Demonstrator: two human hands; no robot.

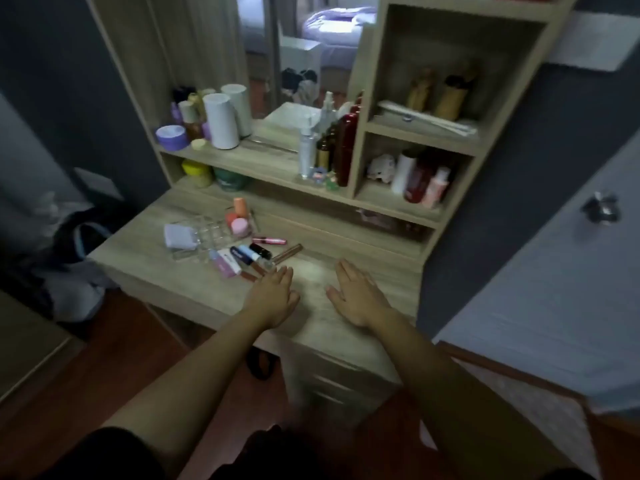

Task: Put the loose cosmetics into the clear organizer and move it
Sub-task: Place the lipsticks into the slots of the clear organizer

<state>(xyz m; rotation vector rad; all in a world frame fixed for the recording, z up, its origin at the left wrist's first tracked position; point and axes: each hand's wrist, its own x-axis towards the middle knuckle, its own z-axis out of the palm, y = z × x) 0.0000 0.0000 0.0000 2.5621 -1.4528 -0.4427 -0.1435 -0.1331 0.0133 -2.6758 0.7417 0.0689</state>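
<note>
**Both hands flat, nothing picked up**

The wooden dressing table [194, 271] filled the view. On it the clear organizer [211, 237] sat left of centre, pink jars [239, 226] in its far end. Left hand [273, 294] and right hand [356, 296] lay spread and empty; loose cosmetics [249, 258] lay beside the organizer, by the left fingertips
</note>
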